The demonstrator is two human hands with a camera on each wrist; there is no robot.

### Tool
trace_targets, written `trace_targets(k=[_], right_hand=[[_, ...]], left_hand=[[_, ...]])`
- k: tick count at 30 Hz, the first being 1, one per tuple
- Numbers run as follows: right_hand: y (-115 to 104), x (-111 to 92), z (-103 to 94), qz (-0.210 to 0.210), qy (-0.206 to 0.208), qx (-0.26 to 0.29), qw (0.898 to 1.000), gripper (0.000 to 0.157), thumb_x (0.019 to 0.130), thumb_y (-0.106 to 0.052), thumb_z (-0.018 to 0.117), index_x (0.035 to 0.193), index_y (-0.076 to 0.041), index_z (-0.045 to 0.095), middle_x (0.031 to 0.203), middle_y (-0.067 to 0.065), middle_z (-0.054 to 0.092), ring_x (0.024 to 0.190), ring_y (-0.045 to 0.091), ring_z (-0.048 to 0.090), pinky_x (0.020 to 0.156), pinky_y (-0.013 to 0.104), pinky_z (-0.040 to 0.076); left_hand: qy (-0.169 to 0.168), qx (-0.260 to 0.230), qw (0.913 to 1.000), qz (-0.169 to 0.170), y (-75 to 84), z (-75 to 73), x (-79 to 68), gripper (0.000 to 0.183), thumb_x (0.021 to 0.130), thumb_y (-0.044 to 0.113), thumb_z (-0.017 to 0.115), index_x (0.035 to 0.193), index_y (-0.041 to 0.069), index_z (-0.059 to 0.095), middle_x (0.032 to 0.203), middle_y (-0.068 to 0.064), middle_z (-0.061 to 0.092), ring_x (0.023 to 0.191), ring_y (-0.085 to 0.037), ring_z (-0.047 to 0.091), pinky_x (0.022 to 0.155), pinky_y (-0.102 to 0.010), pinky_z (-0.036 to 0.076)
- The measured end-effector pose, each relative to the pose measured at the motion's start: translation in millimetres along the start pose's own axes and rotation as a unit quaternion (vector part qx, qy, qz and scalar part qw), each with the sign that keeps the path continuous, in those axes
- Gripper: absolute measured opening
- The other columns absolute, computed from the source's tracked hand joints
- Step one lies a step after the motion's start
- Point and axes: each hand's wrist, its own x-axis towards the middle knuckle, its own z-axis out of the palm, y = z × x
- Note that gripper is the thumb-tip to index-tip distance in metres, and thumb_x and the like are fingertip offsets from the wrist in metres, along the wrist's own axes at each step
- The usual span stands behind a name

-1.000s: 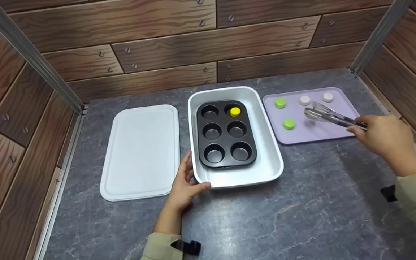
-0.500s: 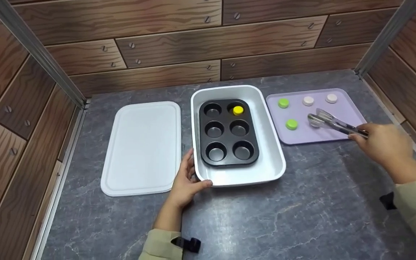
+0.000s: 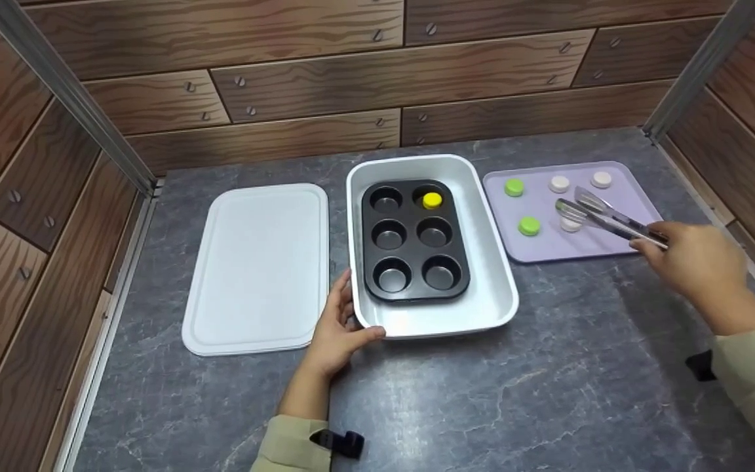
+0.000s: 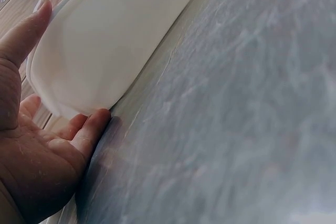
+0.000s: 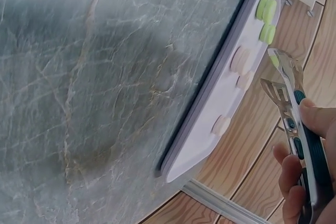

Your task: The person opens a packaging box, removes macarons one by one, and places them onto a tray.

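Note:
My right hand (image 3: 702,265) grips metal tongs (image 3: 620,219) with dark handles above the lilac tray (image 3: 541,248). The tongs' ends stand apart, over a white macaron (image 3: 571,225) at the tray's near side. Two green macarons (image 3: 529,226) and two more white macarons (image 5: 221,125) lie on the same tray. At the near left corner of a white container (image 3: 499,305), my left hand (image 3: 335,341) rests spread, with thumb and fingers against its outer walls. Inside the container sits a black muffin tin (image 3: 411,249), with a yellow macaron (image 3: 431,200) in its far right cup.
A white lid (image 3: 259,269) lies flat to the left of the container. Wood-patterned walls (image 3: 305,85) enclose the back and sides of the grey marbled tabletop (image 3: 502,400). Metal posts (image 3: 69,98) stand at the back corners.
The tongs dipped toward the near white macaron, then rose slightly, so it shows more clearly beneath their ends. The left hand stays at the container corner. The head view has shifted a little.

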Motion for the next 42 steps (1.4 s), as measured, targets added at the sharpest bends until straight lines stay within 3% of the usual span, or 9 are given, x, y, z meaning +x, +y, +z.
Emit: trace_targets(k=[6,19,28,35,42], right_hand=[[-21.8,7.7,8.3,-0.026,0.065,0.027,0.997,0.032,0.092,-0.028,0.083,0.112,-0.004,0.075,0.084,0.029,0.071,0.065,0.054,0.062,0.049,0.064,0.039],[-112.8,42.1,21.0,-0.118,0.115,0.079,0.983,0.028,0.088,-0.025,0.087,0.107,-0.006,0.079,0.088,0.021,0.076,0.072,0.052,0.066,0.057,0.066,0.045],[-161.9,70.3,27.9,-0.123,0.016,0.049,0.991,0.022,0.095,-0.031,0.079,0.103,-0.010,0.078,0.079,0.013,0.072,0.072,0.044,0.066,0.055,0.062,0.048],[-179.2,84.7,31.6,-0.109,-0.041,0.030,0.993,0.025,0.097,-0.032,0.077,0.105,-0.008,0.079,0.089,0.016,0.075,0.081,0.046,0.069,0.063,0.062,0.051],[-193.9,91.9,35.4,-0.080,-0.079,0.025,0.993,0.026,0.097,-0.032,0.076,0.091,-0.007,0.073,0.086,0.019,0.071,0.076,0.045,0.065,0.064,0.061,0.050]], left_hand=[[0.009,0.003,1.0000,0.000,1.5,-3.2,-1.5,0.120,0.077,0.001,0.095,0.168,0.004,0.018,0.159,-0.028,0.041,0.135,-0.043,0.053,0.098,-0.043,0.056],[0.006,-0.015,0.9999,0.006,-1.3,-0.4,-3.3,0.123,0.075,0.007,0.098,0.168,0.003,0.017,0.156,-0.030,0.043,0.135,-0.045,0.052,0.097,-0.041,0.056],[0.004,-0.002,1.0000,0.001,-0.4,1.8,-1.6,0.122,0.076,0.006,0.097,0.169,0.004,0.017,0.161,-0.029,0.039,0.137,-0.043,0.052,0.098,-0.042,0.056],[0.001,0.003,1.0000,-0.001,1.5,2.3,0.2,0.119,0.077,-0.001,0.094,0.168,0.004,0.018,0.162,-0.030,0.037,0.135,-0.044,0.052,0.099,-0.047,0.056],[0.001,0.008,1.0000,-0.001,1.4,-0.9,0.0,0.119,0.077,0.001,0.094,0.168,0.004,0.018,0.161,-0.029,0.039,0.135,-0.043,0.053,0.098,-0.042,0.056]])
